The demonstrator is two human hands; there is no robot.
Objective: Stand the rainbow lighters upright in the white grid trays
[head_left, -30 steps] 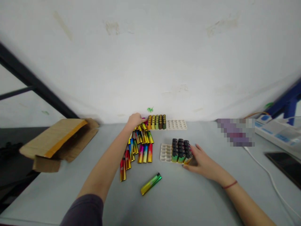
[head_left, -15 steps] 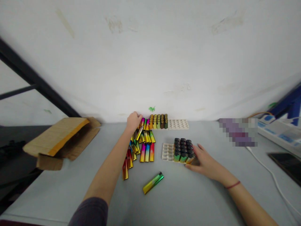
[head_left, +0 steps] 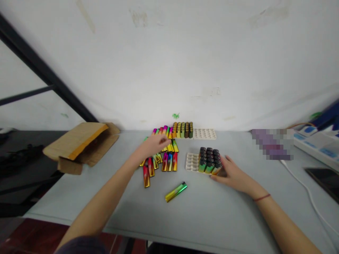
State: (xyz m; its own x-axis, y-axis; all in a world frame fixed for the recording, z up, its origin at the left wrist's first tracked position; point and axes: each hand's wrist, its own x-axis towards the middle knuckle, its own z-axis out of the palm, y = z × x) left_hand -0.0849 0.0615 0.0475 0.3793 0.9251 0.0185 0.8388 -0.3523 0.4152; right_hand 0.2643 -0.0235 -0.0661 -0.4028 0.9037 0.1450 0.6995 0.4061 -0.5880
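My left hand (head_left: 156, 144) hovers over a pile of shiny rainbow-coloured lighters (head_left: 161, 160) lying flat on the grey table; its fingers are blurred and what they hold is unclear. My right hand (head_left: 233, 173) rests with fingers spread against the right side of a white tray (head_left: 191, 162) that is partly filled with upright black-capped lighters (head_left: 209, 160). A single green-yellow lighter (head_left: 176, 191) lies alone in front of the pile.
A second white tray (head_left: 205, 134) with a row of upright lighters (head_left: 182, 129) stands by the wall. An open cardboard box (head_left: 79, 144) sits at the left. A white cable (head_left: 304, 187), a dark phone (head_left: 324, 180) and a power strip (head_left: 315, 141) lie at the right.
My left hand has pulled back from the far end of the pile near the wall toward its middle. The view has shifted back. My right hand stays by the tray.
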